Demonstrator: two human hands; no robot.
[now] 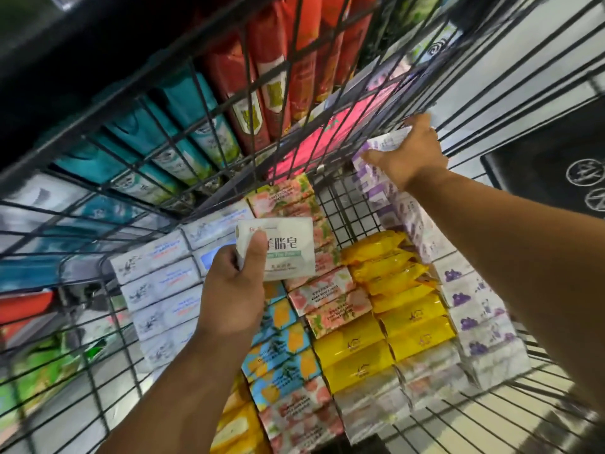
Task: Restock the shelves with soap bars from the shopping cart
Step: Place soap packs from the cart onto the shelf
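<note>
Head view, looking down into the shopping cart [343, 204]. Left hand [232, 290] is above the cart's middle, its fingers [257, 249] curled round a white soap bar [281, 253], thumb across the printed face, bar lifted clear of the rows below. Right hand [411, 155] is at the cart's far right corner, fingers closed on a purple-print soap bar [388, 142] at the far end of the purple row [474, 306] along the cart's right wall. I can't tell if that bar is fully out of the row or only tipped up. The cart floor is packed: white bars [157, 290] on its left side, pink floral bars [327, 299] and yellow bars [402, 309] in its middle. Beyond the cart's far wall, through the wire, the shelves [98, 50] carry teal packs [183, 106] and red packs [278, 77]. My read: pick step, one bar per hand, neither shelved yet. To do it well I'd draw the purple bar straight up so its neighbours don't topple, mind knuckles on the wire and avoid crushing the wrap. Then I'd lift both over the cart's far rim and match each to its own facing, label outward. Blur hides the shelf slots, so I can't pick one from here.
</note>
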